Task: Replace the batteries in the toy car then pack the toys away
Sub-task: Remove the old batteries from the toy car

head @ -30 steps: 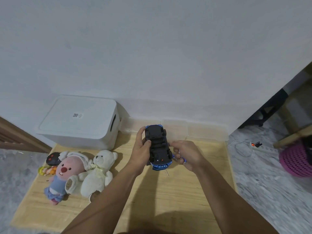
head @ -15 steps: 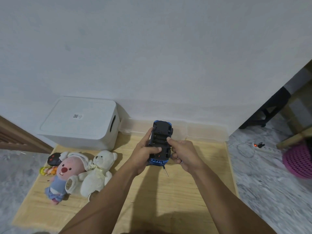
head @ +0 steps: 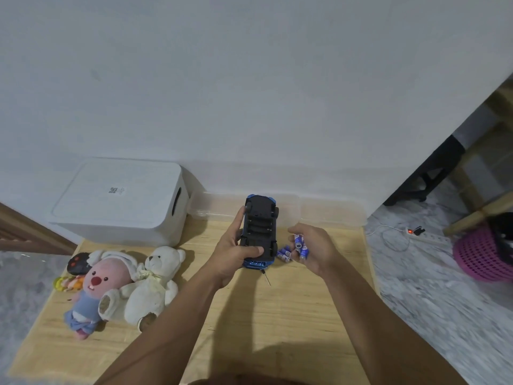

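Note:
My left hand (head: 235, 245) grips a blue toy car (head: 259, 232) turned underside up, its black battery bay open and showing bare slots. My right hand (head: 313, 248), just right of the car, holds blue batteries (head: 301, 245) in its curled fingers. More blue batteries (head: 283, 252) show between the car and that hand; whether they lie on the board or hang from the fingers I cannot tell. A thin metal screwdriver tip (head: 267, 278) pokes out below the car.
A wooden board (head: 277, 329) lies on the floor. A white lidded box (head: 122, 201) stands at its back left, a clear plastic lid (head: 327, 212) along the wall. Plush toys, a pink one (head: 97, 284) and a white bear (head: 152, 284), lie left. A power strip (head: 424, 236) and purple basket (head: 483, 254) sit right.
My right hand has drawn away from the car's underside to the right, now holding blue batteries. The battery bay now shows bare slots. My left hand still holds the car.

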A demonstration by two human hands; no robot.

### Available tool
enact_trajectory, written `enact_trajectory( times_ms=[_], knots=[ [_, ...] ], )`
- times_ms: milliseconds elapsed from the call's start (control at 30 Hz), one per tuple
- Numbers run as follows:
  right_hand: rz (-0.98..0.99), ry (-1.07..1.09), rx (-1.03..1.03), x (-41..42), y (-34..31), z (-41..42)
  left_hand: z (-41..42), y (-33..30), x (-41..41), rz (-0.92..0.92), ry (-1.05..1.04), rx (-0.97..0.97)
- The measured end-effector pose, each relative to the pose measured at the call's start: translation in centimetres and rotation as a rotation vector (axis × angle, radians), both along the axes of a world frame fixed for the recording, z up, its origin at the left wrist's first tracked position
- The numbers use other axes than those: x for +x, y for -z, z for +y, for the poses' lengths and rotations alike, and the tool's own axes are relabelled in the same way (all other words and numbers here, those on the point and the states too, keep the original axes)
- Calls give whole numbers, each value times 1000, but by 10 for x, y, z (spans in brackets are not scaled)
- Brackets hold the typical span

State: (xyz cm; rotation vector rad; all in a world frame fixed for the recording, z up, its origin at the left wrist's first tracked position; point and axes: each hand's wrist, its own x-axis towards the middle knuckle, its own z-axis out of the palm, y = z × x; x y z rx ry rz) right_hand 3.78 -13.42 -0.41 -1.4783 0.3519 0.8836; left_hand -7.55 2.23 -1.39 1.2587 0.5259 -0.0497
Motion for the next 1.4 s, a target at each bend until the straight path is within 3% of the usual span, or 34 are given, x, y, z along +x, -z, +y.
enact_trajectory(
  times_ms=[167,467,667,1000,1100,1267,1400],
  knots=[
    [68,33,-6,15,17,-30,-10,2,3,13,-2,23],
    [-42,-56,-330,38,61,-65,-25,7,8,4,-25,31],
    [-420,-225,-675,30,79,-63,-29,11,9,32,-37,45],
    [-613,-445,-849,16,97,-49,-32,12,8,53,-57,46],
    [-558,-301,-708,18,98,-45,-31,11,9,55,-61,50],
    [-175,156,-200,37,76,-41,-32,8,13,52,-75,50],
    [-103,212,-86,53,58,-44,-34,8,15,52,-75,40]
  ],
)
